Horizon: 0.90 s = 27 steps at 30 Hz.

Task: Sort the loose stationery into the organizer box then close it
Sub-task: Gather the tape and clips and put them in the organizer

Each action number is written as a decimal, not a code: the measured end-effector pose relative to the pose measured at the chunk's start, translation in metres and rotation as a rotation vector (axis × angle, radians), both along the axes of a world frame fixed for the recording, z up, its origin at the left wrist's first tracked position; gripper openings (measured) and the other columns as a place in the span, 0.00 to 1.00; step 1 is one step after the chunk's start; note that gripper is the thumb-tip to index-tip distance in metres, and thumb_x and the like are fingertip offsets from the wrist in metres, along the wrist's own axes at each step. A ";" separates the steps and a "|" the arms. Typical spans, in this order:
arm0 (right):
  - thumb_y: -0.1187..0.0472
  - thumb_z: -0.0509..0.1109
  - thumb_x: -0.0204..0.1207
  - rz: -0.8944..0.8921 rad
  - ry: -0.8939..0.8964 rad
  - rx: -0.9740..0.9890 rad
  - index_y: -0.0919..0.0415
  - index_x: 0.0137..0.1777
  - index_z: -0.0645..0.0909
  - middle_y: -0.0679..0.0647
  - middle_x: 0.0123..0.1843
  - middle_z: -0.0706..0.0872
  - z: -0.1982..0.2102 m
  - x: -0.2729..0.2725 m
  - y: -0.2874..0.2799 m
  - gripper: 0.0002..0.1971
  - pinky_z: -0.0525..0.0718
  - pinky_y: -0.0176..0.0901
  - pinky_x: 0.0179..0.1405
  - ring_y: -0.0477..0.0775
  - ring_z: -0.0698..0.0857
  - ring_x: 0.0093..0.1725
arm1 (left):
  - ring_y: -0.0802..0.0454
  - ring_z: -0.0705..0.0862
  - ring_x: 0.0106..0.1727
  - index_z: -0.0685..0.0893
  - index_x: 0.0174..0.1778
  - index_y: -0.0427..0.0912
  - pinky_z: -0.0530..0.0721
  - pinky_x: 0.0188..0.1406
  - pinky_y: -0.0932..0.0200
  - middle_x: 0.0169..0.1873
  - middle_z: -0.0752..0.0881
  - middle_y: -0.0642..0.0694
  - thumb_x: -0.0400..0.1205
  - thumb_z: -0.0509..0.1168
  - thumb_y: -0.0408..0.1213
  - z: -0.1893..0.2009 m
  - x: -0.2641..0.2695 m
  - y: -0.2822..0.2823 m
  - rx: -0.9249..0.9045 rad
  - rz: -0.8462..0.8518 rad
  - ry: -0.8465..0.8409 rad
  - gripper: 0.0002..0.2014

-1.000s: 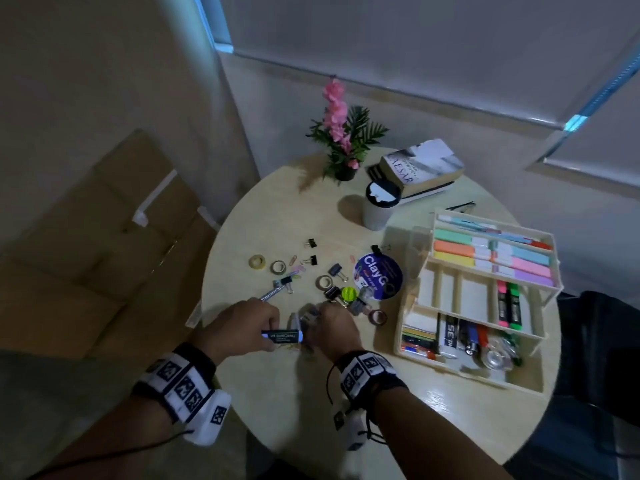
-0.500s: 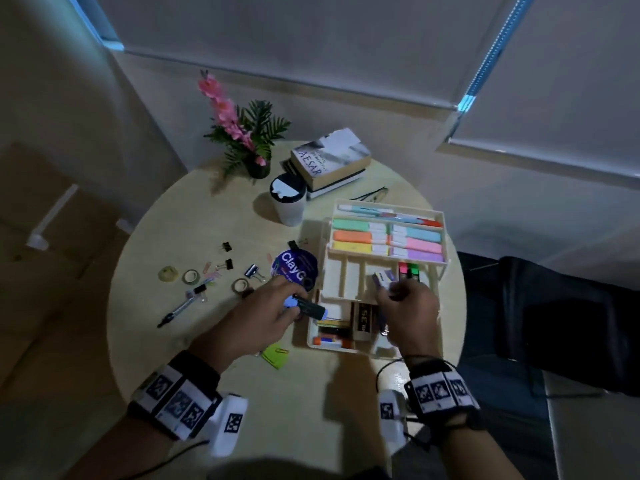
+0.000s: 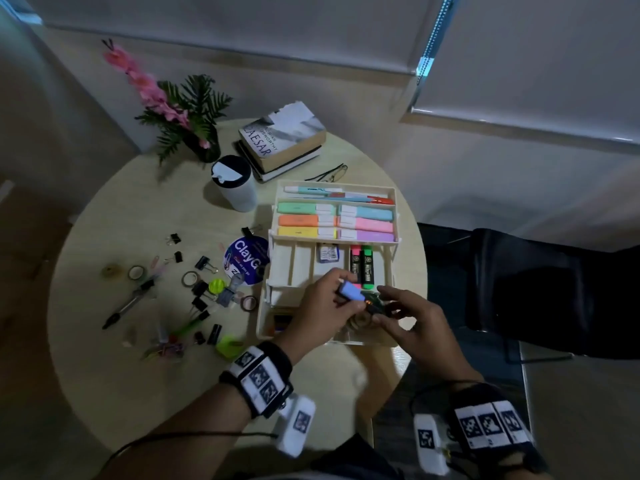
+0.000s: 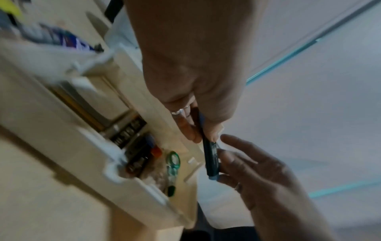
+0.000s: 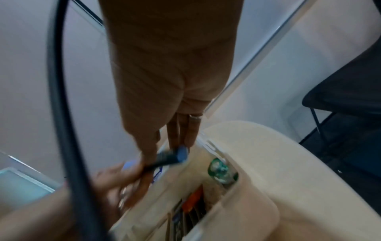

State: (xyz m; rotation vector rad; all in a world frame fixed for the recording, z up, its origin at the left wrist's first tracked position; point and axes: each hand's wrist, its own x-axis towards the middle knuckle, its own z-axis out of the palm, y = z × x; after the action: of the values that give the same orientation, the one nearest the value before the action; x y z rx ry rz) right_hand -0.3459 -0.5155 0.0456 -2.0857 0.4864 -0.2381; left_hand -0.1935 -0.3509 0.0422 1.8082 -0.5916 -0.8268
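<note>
Head view is showing the left hand [image 3: 320, 308], half a second ago beside the organizer box [image 3: 393, 216], now over its front tray, pinching a blue-capped marker [image 3: 351, 292]. The right hand [image 3: 414, 323], earlier over the middle compartments, is now meeting the marker's dark end with loosely spread fingers; whether they are gripping it is unclear. Both hands are hiding the front tray's contents, and the wrist views are blurring.

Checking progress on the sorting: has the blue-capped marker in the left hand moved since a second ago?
Yes. The marker went from the table's clutter, left of the organizer box, to above its front compartments.
</note>
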 end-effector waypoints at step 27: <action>0.59 0.76 0.80 0.153 0.063 -0.229 0.51 0.48 0.86 0.48 0.42 0.86 0.002 0.149 0.156 0.02 0.83 0.47 0.36 0.49 0.84 0.37 | 0.42 0.85 0.54 0.89 0.54 0.43 0.82 0.49 0.52 0.53 0.86 0.43 0.83 0.69 0.30 -0.031 0.116 0.216 0.590 0.113 -0.491 0.07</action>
State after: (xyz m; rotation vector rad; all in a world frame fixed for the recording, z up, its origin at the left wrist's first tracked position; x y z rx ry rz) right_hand -0.1971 -0.3595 0.0475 -2.3478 0.3475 -0.1435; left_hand -0.0773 -0.1352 0.0117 2.5973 -0.5799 -0.5014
